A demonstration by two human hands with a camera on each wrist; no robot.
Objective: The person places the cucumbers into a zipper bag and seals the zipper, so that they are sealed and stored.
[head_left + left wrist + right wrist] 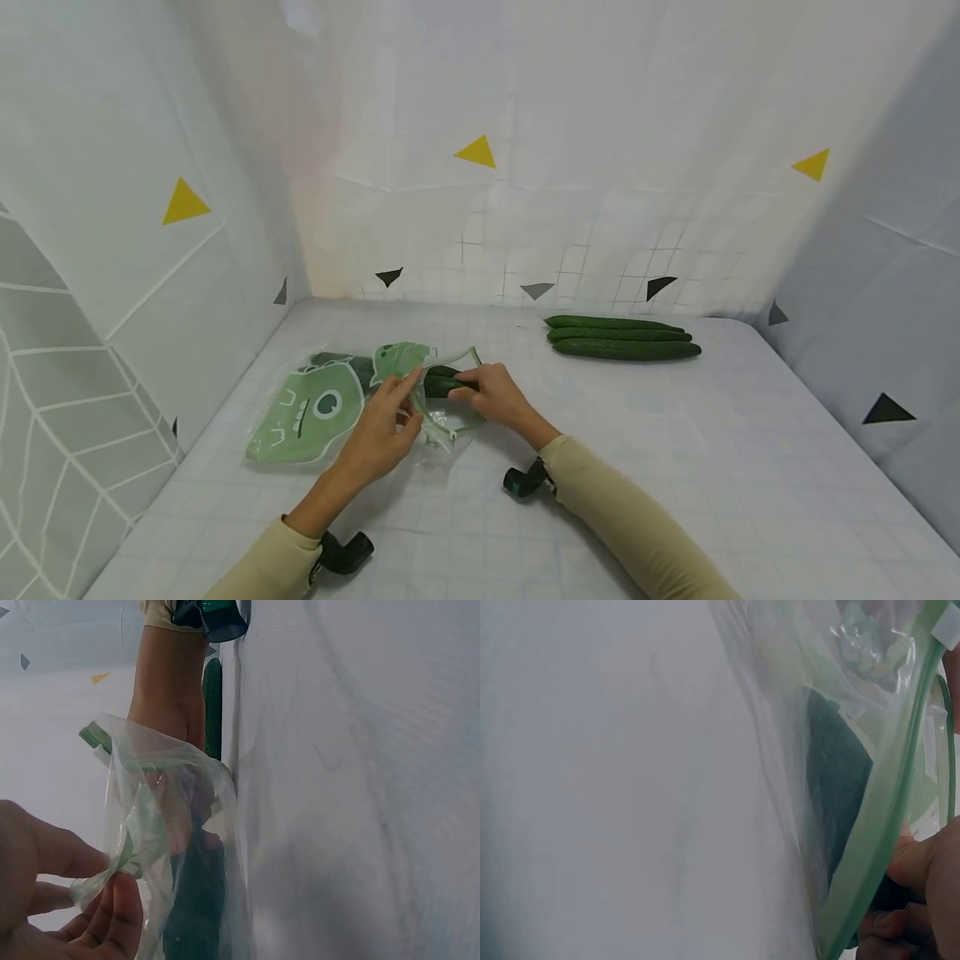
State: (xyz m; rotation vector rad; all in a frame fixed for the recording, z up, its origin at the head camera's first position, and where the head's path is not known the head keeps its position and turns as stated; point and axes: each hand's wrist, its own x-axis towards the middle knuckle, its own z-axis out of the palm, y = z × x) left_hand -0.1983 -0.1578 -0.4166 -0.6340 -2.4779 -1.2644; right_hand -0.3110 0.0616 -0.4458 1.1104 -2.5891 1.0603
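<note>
A clear zip bag [311, 417] with a green one-eyed cartoon print lies at left-centre of the table, its green-edged mouth spread toward the right. My left hand [386, 433] pinches the bag's upper edge near the opening; the left wrist view shows thumb and fingers on the film. At the mouth, my right hand [498, 400] grips the end of a cucumber [441, 385] whose other part lies inside the bag. Through the film in the right wrist view, dark green cucumber [836, 765] shows behind the green zip strip [889, 817]. A white slider [947, 628] sits on that strip.
Three more cucumbers [622, 337] lie side by side at the back right of the table. White sheeting [600, 125] with yellow and dark triangles walls in the back and sides. A black wrist camera [525, 479] hangs under the right sleeve, another [347, 552] by the left.
</note>
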